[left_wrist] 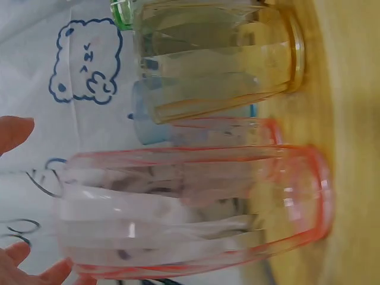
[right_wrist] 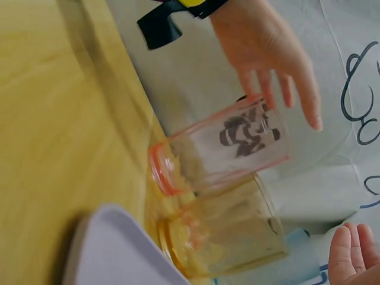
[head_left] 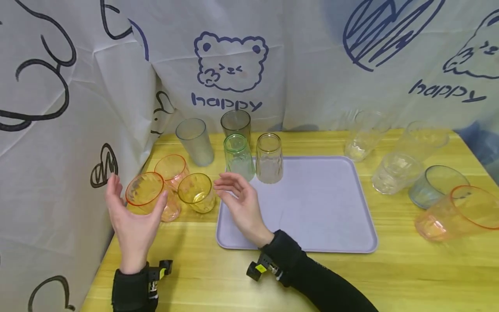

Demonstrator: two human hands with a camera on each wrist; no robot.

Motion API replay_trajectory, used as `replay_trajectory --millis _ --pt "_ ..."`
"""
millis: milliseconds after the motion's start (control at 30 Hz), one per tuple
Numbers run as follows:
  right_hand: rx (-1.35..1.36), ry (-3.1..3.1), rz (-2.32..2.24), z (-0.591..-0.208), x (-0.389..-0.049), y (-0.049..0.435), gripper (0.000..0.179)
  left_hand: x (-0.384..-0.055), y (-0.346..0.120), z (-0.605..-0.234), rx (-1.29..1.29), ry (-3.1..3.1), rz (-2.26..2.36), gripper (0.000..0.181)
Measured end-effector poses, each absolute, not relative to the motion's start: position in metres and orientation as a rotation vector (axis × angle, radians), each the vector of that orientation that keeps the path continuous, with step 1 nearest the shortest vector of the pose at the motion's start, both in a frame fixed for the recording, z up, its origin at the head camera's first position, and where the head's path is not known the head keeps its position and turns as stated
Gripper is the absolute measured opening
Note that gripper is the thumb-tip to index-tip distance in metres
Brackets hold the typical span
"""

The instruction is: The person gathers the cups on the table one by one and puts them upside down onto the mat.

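Observation:
My left hand is spread around the upper part of a tall orange-pink glass, thumb and fingers apart on either side of its rim. The glass stands upright on the wooden table. Just to the right is a yellow glass, also upright. My right hand hovers over the left edge of a lavender tray, fingertips near the yellow glass's rim and holding nothing. Another orange-pink glass sits behind these two. On the tray's back left corner, a green glass and a clear brownish glass stand upside down.
Behind stand a frosted bluish glass and a dark grey glass. Right of the tray are several more: tall clear glasses, a short clear glass, a blue-grey glass and an orange glass. A printed cloth hangs along the back and left.

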State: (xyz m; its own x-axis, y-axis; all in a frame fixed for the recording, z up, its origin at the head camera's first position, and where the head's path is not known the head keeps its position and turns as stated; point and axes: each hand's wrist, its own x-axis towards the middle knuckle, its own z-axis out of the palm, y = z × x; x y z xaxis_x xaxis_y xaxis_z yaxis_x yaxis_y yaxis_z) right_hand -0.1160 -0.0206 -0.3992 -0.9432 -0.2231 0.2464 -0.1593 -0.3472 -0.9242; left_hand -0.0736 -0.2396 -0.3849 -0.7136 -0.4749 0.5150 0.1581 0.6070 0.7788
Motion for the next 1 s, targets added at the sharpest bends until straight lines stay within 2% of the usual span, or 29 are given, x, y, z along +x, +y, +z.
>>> replay_trajectory --millis 467,1000 --pt "-0.195 1.594 -2.503 -0.405 -0.115 -0.031 0.043 -0.087 -0.250 -0.402 0.371 -2.016 -1.516 0.111" --pt "-0.108 1.471 -2.529 -0.408 -0.114 -0.039 0.044 -0.100 -0.247 -0.416 0.436 -1.840 -1.743 0.102"
